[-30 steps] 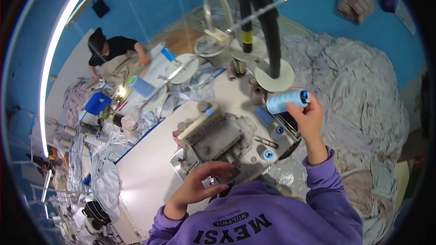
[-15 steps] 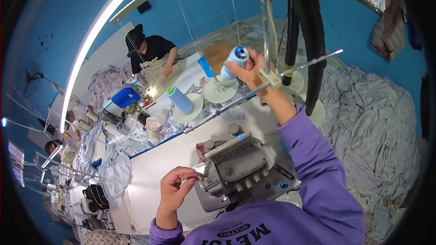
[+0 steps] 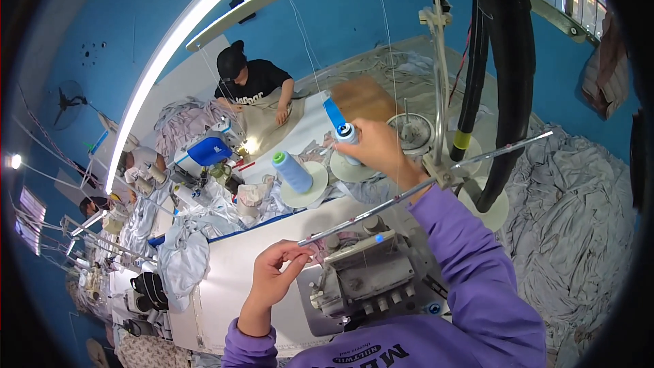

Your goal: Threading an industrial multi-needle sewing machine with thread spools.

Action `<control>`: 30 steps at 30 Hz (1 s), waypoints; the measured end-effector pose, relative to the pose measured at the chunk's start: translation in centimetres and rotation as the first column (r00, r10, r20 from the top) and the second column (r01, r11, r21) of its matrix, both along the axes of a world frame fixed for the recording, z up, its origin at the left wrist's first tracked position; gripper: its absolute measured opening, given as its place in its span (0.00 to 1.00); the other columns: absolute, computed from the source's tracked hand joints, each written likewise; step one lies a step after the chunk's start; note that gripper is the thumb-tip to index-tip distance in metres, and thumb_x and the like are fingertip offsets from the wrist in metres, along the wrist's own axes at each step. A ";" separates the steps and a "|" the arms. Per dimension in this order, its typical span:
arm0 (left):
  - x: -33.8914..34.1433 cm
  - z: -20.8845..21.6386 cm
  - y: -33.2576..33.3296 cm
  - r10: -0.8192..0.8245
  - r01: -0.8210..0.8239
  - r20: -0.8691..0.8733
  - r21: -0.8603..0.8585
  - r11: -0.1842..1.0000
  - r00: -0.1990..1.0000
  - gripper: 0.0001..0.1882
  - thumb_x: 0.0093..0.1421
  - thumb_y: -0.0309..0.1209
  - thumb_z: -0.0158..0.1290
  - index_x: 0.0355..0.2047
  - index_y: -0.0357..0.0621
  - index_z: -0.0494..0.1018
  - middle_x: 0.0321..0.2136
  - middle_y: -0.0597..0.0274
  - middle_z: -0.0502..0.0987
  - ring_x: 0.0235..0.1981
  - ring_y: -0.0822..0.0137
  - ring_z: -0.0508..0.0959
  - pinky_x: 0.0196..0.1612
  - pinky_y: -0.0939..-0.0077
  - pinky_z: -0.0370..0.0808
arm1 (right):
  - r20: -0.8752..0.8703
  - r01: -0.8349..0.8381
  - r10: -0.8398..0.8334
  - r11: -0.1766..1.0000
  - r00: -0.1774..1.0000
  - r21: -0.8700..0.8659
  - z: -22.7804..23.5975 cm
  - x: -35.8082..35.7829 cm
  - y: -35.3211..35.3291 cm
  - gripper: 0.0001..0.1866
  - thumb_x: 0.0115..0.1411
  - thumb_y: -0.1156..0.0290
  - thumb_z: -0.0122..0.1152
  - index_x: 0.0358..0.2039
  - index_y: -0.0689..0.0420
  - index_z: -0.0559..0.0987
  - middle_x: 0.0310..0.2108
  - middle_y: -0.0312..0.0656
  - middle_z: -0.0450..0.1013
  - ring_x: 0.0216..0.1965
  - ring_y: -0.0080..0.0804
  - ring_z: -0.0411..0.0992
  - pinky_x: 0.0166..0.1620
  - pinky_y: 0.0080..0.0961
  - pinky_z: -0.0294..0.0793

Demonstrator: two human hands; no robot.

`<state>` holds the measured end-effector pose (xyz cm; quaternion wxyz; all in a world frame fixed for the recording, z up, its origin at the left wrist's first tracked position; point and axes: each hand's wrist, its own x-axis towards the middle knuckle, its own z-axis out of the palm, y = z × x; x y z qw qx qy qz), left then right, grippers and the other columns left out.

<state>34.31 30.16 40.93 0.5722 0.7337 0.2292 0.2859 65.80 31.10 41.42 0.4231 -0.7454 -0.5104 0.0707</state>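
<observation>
My right hand (image 3: 380, 150) is wrapped around a pale blue thread cone (image 3: 347, 134) with a dark-holed top. The cone stands over a cream spool disc (image 3: 352, 169), and my fingers hide its lower part. Just left of it, a second light blue thread cone (image 3: 291, 172) with a green top leans on its own disc. My left hand (image 3: 276, 276) is closed in a pinch beside the grey overlock sewing machine (image 3: 371, 269), close to the metal thread rod (image 3: 409, 194). What its fingertips hold, if anything, is too small to make out.
Black hoses (image 3: 507, 82) and a thread-stand pole (image 3: 439, 61) rise at the right. Heaped grey fabric (image 3: 569, 211) fills the right side. Beyond the white table (image 3: 238, 266), a person in black (image 3: 255, 82) handles cloth by another sewing machine (image 3: 204, 153).
My right hand has brought the thread cone down toward the spool disc. My left hand stays pinched beside the machine. The whole view has shifted a little.
</observation>
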 end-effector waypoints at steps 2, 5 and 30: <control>1.1 0.6 0.7 -0.016 0.016 -0.009 0.004 1.000 1.000 0.10 0.59 0.19 0.53 0.41 0.34 0.73 0.34 0.58 0.78 0.34 0.72 0.77 0.40 0.78 0.74 | 0.027 -0.020 0.018 0.997 0.999 0.074 -0.5 -0.1 -0.4 0.33 0.45 0.49 0.69 0.46 0.59 0.74 0.28 0.47 0.76 0.30 0.46 0.76 0.33 0.38 0.73; 3.0 1.9 1.8 -0.109 0.115 -0.062 0.110 0.987 0.992 0.14 0.58 0.19 0.52 0.45 0.36 0.73 0.37 0.59 0.78 0.37 0.72 0.78 0.43 0.79 0.73 | -0.071 -0.059 0.063 0.997 0.996 0.057 -0.5 -0.1 -1.1 0.41 0.44 0.49 0.70 0.54 0.60 0.68 0.25 0.43 0.75 0.27 0.41 0.75 0.30 0.34 0.72; 17.7 1.5 9.4 0.131 -0.071 -0.036 0.682 0.727 0.991 0.27 0.51 0.22 0.59 0.53 0.41 0.67 0.43 0.55 0.73 0.41 0.58 0.75 0.42 0.68 0.74 | 0.190 -0.213 0.151 0.906 0.970 0.366 -0.3 0.3 -1.1 0.11 0.57 0.67 0.58 0.39 0.56 0.79 0.29 0.43 0.75 0.28 0.40 0.74 0.31 0.33 0.71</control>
